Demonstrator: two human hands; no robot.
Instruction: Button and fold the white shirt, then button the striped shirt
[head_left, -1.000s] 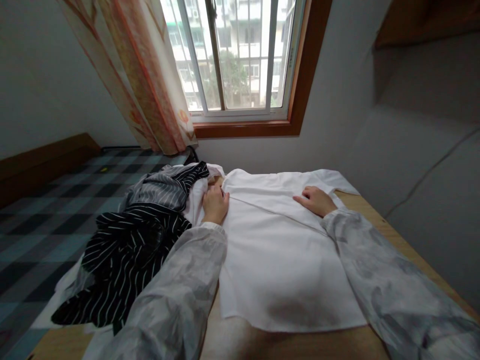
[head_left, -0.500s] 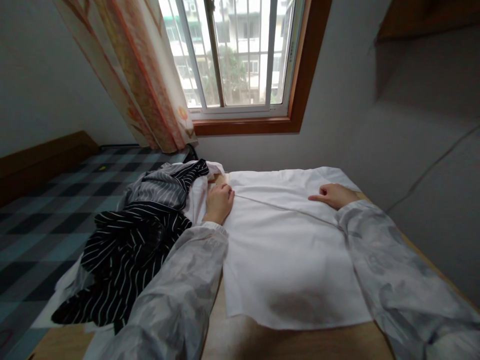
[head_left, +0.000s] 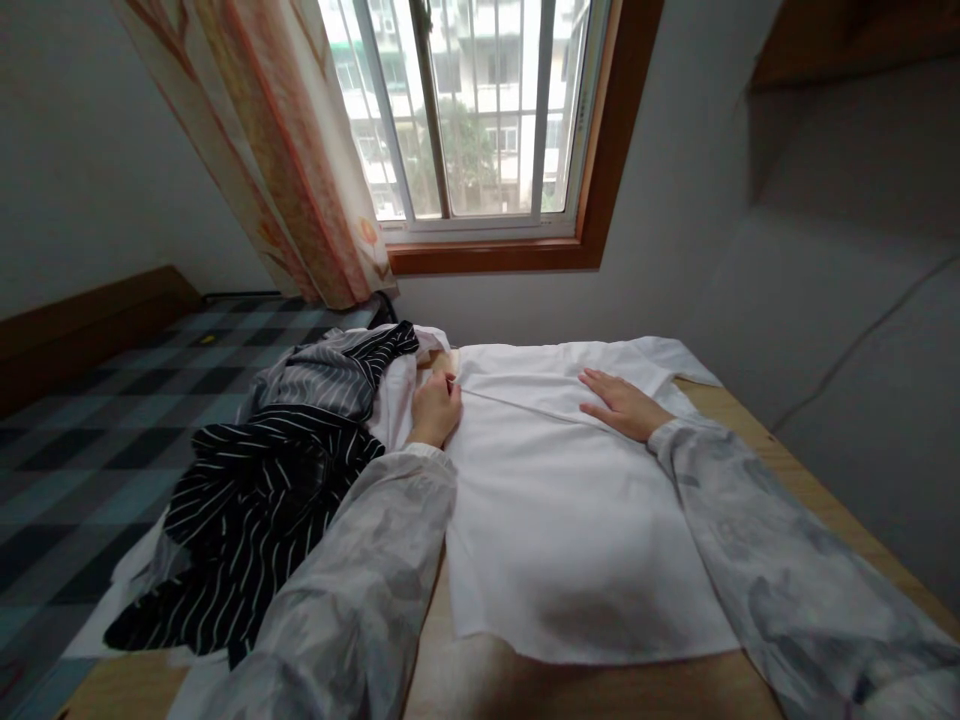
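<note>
A white garment point(head_left: 570, 520) lies spread flat on a wooden table point(head_left: 787, 470), with a fold line running across its upper part. My left hand point(head_left: 433, 408) is closed at the garment's left edge, pinching the cloth where the fold line starts. My right hand point(head_left: 619, 402) lies flat and open on the white cloth, fingers stretched out along the fold line. Both arms wear pale grey patterned sleeves.
A heap of black-and-white striped clothes point(head_left: 262, 480) lies on the table's left side, next to my left arm. A checked bed cover point(head_left: 90, 420) spreads at the left. A window point(head_left: 465, 110) with an orange curtain point(head_left: 277, 160) is behind; a grey wall stands at the right.
My right hand, half a second ago curled near the garment's right edge, has moved left onto the cloth and opened flat. My left hand has stayed at the left edge.
</note>
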